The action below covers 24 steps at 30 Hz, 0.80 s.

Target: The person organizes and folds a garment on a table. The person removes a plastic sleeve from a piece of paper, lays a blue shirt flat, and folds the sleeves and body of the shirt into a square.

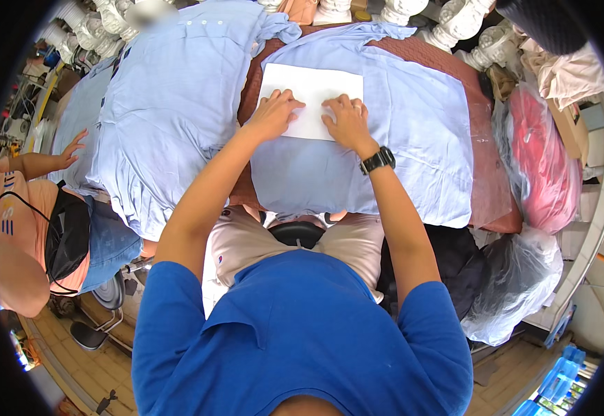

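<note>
A white rectangular sheet [312, 83] lies on a light blue cloth garment [419, 132], which is spread over a brown covered table [492, 159]. My left hand [273, 116] rests on the sheet's left part, fingers apart and slightly bent, fingertips touching it. On the sheet's right part lies my right hand [349, 122], its fingers also spread and curved. A dark watch [377, 160] is on my right wrist. Neither hand grips anything. Whether the sheet is paper or stiff fabric I cannot tell.
More light blue shirts [177, 90] are laid out to the left, where another person's hand [73, 149] reaches over the cloth. White ornate balusters [454, 24] line the far edge. Plastic-wrapped red fabric [541, 159] and a clear plastic bag [513, 284] are at the right.
</note>
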Each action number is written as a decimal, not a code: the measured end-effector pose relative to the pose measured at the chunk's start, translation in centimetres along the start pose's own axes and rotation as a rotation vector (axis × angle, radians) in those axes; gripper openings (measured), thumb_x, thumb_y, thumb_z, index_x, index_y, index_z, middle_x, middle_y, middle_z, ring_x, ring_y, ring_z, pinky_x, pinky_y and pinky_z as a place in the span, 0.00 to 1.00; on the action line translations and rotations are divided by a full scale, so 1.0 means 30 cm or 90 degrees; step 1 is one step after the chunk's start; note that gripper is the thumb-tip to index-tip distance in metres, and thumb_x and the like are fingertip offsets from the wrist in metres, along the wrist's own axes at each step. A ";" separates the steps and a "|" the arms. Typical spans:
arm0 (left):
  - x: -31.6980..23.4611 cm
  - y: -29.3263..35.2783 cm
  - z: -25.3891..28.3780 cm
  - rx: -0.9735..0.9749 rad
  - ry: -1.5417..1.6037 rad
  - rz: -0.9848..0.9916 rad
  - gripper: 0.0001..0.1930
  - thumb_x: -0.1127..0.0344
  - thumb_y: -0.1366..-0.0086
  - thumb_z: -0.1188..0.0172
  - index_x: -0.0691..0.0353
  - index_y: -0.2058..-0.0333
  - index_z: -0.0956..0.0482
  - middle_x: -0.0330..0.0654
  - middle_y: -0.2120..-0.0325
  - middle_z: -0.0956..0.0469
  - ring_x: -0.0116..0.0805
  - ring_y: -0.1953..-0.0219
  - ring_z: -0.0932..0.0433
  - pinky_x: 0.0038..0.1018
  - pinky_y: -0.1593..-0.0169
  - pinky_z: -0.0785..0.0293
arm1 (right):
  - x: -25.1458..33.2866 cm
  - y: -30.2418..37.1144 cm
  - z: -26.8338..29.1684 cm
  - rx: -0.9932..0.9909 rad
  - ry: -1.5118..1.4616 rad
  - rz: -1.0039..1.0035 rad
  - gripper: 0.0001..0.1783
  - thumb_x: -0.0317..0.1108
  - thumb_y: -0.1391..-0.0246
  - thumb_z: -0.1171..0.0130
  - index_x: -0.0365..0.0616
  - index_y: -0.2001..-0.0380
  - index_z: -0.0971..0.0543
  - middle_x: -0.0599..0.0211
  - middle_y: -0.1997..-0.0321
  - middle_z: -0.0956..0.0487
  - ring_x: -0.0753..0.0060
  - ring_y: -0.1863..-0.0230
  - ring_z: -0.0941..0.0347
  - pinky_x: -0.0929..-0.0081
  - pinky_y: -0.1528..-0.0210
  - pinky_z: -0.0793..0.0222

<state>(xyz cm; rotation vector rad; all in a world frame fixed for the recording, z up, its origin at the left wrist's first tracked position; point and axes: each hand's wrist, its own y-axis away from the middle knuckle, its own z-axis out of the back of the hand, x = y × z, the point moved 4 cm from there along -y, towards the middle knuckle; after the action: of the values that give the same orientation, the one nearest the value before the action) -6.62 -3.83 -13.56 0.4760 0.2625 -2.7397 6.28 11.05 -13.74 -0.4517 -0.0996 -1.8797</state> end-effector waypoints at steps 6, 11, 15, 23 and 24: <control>0.178 -0.111 0.030 -0.306 0.069 0.227 0.17 0.74 0.43 0.38 0.55 0.53 0.23 0.50 0.55 0.28 0.48 0.47 0.31 0.44 0.47 0.31 | -0.059 -0.144 0.011 -0.089 0.077 -0.095 0.32 0.58 0.51 0.37 0.64 0.43 0.25 0.58 0.30 0.42 0.29 0.34 0.51 0.36 0.34 0.55; 0.370 -0.251 0.030 -0.227 0.160 0.355 0.18 0.83 0.47 0.44 0.59 0.57 0.23 0.61 0.54 0.27 0.59 0.47 0.29 0.42 0.42 0.32 | -0.097 -0.154 -0.041 -0.001 -0.008 -0.153 0.39 0.63 0.57 0.35 0.64 0.40 0.26 0.62 0.27 0.47 0.27 0.31 0.58 0.27 0.33 0.66; 0.492 -0.350 0.008 -0.268 0.040 0.170 0.13 0.82 0.46 0.45 0.60 0.64 0.21 0.59 0.57 0.24 0.56 0.51 0.25 0.40 0.44 0.30 | -0.081 -0.148 -0.037 0.001 -0.020 -0.146 0.39 0.62 0.57 0.35 0.64 0.40 0.25 0.62 0.27 0.45 0.26 0.31 0.59 0.25 0.33 0.68; 0.683 -0.425 -0.043 -0.187 0.193 0.309 0.14 0.79 0.42 0.47 0.58 0.63 0.15 0.51 0.60 0.18 0.42 0.55 0.20 0.30 0.48 0.26 | -0.079 -0.138 -0.041 -0.029 -0.019 -0.121 0.37 0.61 0.54 0.36 0.63 0.40 0.26 0.62 0.27 0.45 0.28 0.31 0.59 0.28 0.32 0.66; 0.698 -0.415 -0.043 -0.181 0.197 0.323 0.15 0.79 0.42 0.48 0.58 0.61 0.15 0.51 0.60 0.18 0.42 0.55 0.20 0.30 0.48 0.26 | -0.065 -0.139 -0.047 -0.042 -0.027 -0.105 0.37 0.61 0.53 0.36 0.62 0.40 0.26 0.62 0.27 0.45 0.28 0.31 0.59 0.29 0.32 0.66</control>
<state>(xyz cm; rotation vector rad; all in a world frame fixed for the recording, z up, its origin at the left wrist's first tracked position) -29.28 1.60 -20.72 0.7653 0.5204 -2.0916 2.61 13.86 -15.12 -0.5421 -0.1068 -2.0408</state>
